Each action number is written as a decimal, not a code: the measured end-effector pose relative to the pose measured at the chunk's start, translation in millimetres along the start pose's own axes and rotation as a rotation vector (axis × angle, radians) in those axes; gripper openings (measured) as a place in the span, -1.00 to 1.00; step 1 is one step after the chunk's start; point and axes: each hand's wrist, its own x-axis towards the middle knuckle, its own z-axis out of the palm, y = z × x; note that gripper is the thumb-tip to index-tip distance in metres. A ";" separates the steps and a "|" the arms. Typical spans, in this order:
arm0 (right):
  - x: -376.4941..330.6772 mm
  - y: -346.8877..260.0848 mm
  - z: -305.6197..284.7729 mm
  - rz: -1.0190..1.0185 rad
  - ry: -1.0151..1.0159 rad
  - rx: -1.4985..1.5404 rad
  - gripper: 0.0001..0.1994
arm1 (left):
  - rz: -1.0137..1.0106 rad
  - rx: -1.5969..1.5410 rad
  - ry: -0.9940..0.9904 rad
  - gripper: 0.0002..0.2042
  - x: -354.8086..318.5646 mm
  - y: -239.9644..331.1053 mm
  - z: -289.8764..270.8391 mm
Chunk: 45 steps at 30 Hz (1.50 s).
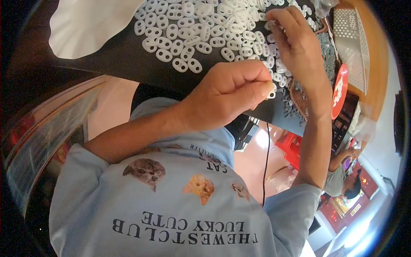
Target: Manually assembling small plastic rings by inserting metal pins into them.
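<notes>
My left hand (233, 92) is closed in a fist, with thumb and forefinger pinching a small white two-hole plastic cord lock (272, 93). Most of that cord lock is hidden behind the fingertips. My right hand (299, 45) reaches over the right edge of a large heap of similar white cord locks (203, 47). Its thumb and fingers curl together at the tips, beside the white pieces; what they hold, if anything, is too small to make out. Below the right wrist, small grey metal springs (292, 109) lie in a pile on the dark table (115, 64).
A white scalloped dish (85, 28) stands at the far left. On the right are a grey heap of small parts (327, 53), a red plate (340, 92) with white pieces and a white perforated basket (351, 38). Another person (342, 182) sits farther right. A black cable (267, 162) hangs below.
</notes>
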 end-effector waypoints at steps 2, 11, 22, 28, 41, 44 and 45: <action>3.0 14.9 -2.0 -0.021 0.000 0.098 -0.92 | -0.063 0.003 -0.013 -0.86 0.1 3.7 0.3; -8.5 48.7 3.2 0.082 0.002 0.043 -0.86 | -0.043 0.009 -0.019 -0.85 -0.6 3.7 -1.1; -4.5 39.4 12.4 0.109 -0.039 0.016 -0.79 | -0.025 0.001 -0.018 -0.86 -1.5 2.2 -1.4; -1.0 37.9 8.6 0.118 -0.060 0.054 -0.78 | -0.032 0.012 -0.003 -0.86 -2.5 4.1 -1.6; 3.9 31.8 2.6 0.111 -0.084 -0.040 -0.87 | -0.098 0.018 0.033 -0.89 -4.0 11.3 3.4; 1.4 22.7 -4.9 0.033 -0.005 -0.037 -0.87 | 0.006 0.022 0.033 -0.86 -3.6 1.9 2.7; -0.6 17.1 -8.3 0.044 0.019 0.020 -0.88 | 0.006 0.023 0.037 -0.86 -3.3 0.7 2.4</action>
